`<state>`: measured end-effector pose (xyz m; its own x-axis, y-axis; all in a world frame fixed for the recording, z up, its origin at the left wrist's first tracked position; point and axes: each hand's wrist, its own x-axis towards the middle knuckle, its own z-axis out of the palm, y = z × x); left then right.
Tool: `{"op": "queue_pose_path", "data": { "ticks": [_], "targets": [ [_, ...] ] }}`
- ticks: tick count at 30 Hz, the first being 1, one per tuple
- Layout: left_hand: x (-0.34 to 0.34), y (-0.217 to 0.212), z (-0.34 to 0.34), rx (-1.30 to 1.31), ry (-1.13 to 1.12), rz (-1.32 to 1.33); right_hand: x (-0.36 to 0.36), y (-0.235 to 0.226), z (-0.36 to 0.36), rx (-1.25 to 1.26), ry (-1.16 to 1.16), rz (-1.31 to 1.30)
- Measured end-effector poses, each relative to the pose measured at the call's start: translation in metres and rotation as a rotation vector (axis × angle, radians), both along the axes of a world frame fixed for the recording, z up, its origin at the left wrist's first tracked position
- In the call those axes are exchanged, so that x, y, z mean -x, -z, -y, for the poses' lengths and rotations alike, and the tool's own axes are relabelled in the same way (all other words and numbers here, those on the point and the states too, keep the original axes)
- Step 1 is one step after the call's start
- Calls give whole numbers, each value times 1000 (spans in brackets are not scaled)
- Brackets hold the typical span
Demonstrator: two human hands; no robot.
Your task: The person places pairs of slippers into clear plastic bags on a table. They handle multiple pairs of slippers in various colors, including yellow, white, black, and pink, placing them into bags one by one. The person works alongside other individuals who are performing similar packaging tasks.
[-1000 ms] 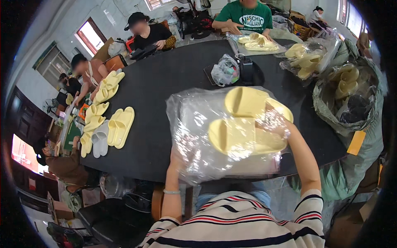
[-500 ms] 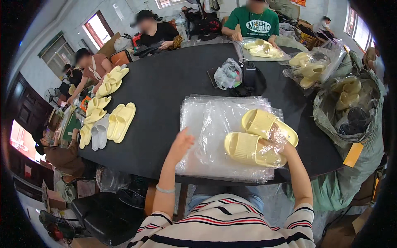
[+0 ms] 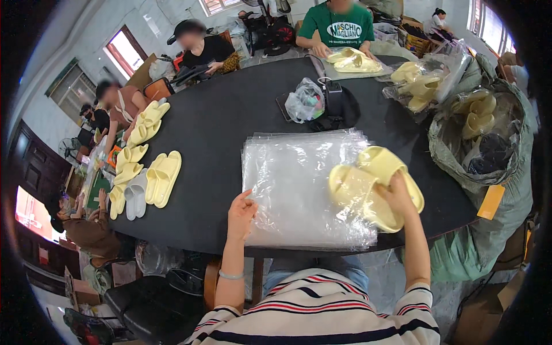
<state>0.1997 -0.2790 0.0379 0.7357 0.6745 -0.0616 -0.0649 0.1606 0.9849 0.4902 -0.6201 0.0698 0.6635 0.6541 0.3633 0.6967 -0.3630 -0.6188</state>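
Note:
A pair of pale yellow slippers (image 3: 352, 187) hangs over the right side of a stack of clear plastic bags (image 3: 287, 201). My right hand (image 3: 398, 194) grips the pair, its fingers partly hidden at the foot openings. The slippers are slightly blurred, and I cannot tell whether film covers them. Beside the stack's left edge is my left hand (image 3: 241, 214), fingers loosely bent and apart, with nothing visible in it. More yellow slippers (image 3: 163, 179) stand at the table's left side, next to a grey pair (image 3: 135, 196).
A dark table (image 3: 213, 144) carries a clear bag of small items (image 3: 305, 100) and a black device (image 3: 333, 98). Bagged slippers (image 3: 422, 86) lie at the far right, near an open green sack (image 3: 443, 155). Across the table, a person in green (image 3: 339, 29) handles yellow slippers.
My right hand has shifted the slippers slightly right and tilted them. My left hand has come lower, its fingers more bent. The whole view has shifted a little.

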Motion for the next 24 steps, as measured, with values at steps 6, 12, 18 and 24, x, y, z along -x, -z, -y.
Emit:
{"op": "queue_pose_path", "data": {
  "ticks": [6,12,18,24],
  "targets": [
    [7,0,0,25,11,-6,-49,29,89,394,564,-6],
    [20,-11,4,-59,70,-17,22,-47,70,651,550,169],
    [33,-24,11,-109,102,-133,68,-17,27,-134,-79,-272],
    [31,-17,9,8,-105,116,93,6,2,-583,-91,-683]
  ]
}}
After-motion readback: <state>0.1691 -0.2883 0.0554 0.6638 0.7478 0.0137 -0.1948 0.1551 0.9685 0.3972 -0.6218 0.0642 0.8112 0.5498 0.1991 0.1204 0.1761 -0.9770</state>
